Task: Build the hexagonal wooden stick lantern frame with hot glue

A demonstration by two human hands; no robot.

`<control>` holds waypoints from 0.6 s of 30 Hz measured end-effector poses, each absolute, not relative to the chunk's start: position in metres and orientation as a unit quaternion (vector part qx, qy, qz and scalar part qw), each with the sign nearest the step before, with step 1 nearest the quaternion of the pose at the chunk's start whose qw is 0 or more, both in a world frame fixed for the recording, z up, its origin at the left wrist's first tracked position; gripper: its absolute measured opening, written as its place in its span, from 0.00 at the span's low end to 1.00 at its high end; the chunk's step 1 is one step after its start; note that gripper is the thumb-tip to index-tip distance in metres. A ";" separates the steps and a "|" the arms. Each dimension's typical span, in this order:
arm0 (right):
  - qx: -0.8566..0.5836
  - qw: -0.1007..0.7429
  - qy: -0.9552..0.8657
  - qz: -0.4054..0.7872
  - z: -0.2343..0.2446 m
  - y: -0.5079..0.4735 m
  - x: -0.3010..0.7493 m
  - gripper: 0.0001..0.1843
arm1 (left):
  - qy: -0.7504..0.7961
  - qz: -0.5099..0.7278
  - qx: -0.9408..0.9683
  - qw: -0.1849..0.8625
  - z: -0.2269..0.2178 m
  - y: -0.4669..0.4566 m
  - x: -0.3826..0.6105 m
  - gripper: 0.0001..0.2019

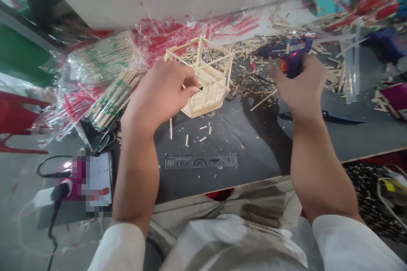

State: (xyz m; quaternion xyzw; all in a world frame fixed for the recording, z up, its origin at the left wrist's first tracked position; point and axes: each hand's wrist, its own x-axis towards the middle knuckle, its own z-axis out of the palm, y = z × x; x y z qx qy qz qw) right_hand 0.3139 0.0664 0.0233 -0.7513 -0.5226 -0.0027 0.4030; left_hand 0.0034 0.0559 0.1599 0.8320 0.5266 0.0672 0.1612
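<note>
A small open frame built of thin wooden sticks (211, 80) sits on the dark table, with slatted lower walls and slanting sticks above. My left hand (162, 89) is at its left side, thumb and forefinger curled close together in front of it. Whether a small piece is between those fingertips is hidden. To the right, my right hand (302, 80) grips a blue hot glue gun (297, 46) by its handle. The gun has an orange trigger and a small red light, and its nozzle points left toward the frame.
A clear plastic ruler (201, 161) lies near the table's front edge. Bundled sticks (112, 97) in plastic are at left, beside a phone (101, 178) and plugged-in cables. Stick scraps (244, 57) litter the back. A dark knife (333, 117) lies beneath my right wrist. Clear glue sticks (352, 72) are at right.
</note>
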 end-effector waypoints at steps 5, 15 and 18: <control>-0.773 0.399 -0.492 0.000 0.028 0.066 0.307 0.12 | 0.505 0.069 0.848 0.143 0.152 0.059 0.006 0.05; -0.782 0.385 -0.489 0.034 0.037 0.062 0.299 0.17 | 0.512 0.078 0.832 0.199 0.152 0.064 0.001 0.06; -0.780 0.385 -0.492 0.034 0.040 0.062 0.295 0.16 | 0.498 0.073 0.845 0.182 0.151 0.064 0.002 0.07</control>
